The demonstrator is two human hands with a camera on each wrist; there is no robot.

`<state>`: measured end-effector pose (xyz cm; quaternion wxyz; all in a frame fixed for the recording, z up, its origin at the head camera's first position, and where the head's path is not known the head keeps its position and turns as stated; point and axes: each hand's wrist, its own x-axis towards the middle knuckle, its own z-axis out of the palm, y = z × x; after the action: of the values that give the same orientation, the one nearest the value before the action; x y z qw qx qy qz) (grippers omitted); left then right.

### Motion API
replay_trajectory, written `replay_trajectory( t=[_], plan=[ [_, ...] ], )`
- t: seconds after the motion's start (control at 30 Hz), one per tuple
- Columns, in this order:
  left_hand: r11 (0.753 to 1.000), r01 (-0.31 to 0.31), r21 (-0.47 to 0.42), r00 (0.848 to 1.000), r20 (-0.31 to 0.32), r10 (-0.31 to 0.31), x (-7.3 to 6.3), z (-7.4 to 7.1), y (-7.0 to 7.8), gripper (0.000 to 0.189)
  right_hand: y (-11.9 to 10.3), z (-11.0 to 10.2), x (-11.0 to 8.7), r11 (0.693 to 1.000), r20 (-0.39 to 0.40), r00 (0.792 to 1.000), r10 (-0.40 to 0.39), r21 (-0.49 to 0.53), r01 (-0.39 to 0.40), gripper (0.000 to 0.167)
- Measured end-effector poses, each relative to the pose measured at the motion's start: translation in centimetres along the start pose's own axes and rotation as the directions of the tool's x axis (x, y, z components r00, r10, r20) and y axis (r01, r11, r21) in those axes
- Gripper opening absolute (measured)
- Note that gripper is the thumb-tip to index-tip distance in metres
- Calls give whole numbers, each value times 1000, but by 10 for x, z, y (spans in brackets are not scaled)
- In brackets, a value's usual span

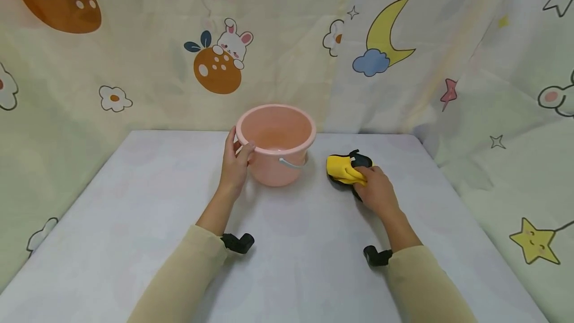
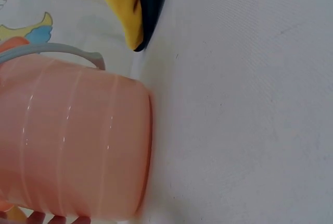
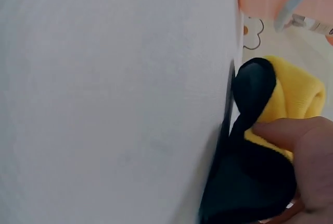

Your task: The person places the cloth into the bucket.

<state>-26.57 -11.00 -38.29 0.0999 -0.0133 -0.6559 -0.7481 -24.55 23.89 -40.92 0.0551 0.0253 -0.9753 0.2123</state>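
Observation:
A pink plastic bucket (image 1: 278, 168) with a pale grey-blue handle (image 1: 291, 164) stands toward the back of the table, mouth up. My left hand (image 1: 235, 166) grips its left side, the thumb at the rim. In the left wrist view, the bucket's ribbed wall (image 2: 78, 140) fills the left, and some fingertips (image 2: 57, 219) show at the bottom edge. To the bucket's right, my right hand (image 1: 376, 188) pinches a bunched yellow and dark cloth (image 1: 343, 168). The right wrist view has the thumb pressing into a fold of the cloth (image 3: 296, 88), whose dark side lies against the table.
The white tabletop (image 1: 296, 273) extends in front of both hands. Behind it hangs a printed curtain (image 1: 287, 39) with moons, stars and rabbits, close to the bucket. Each wrist carries a small black camera mount, one on the left (image 1: 237, 243) and one on the right (image 1: 376, 256).

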Motion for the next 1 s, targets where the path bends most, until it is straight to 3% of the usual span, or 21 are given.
replay_trajectory(
  t=[0.2, 0.53, 0.73, 1.0],
  plan=[
    [1000, 2, -16, 1000, 6, -2, 2, -2, -5, 75, 4, -1, -2, 979, -51, 997, 56, 200, -45, 48],
    [1000, 4, -7, 1000, 28, -4, 0, -1, -7, 77, 0, -20, -10, 897, -70, 978, 194, 417, -148, 51],
    [1000, -5, -27, 999, 37, 6, -1, -1, -6, 76, -5, -29, -13, 871, -47, 973, 225, 457, -179, 52],
    [1000, -21, -1, 999, 41, 21, -1, -3, -3, 76, -13, -38, -15, 882, -67, 973, 220, 439, -169, 50]
  ],
)
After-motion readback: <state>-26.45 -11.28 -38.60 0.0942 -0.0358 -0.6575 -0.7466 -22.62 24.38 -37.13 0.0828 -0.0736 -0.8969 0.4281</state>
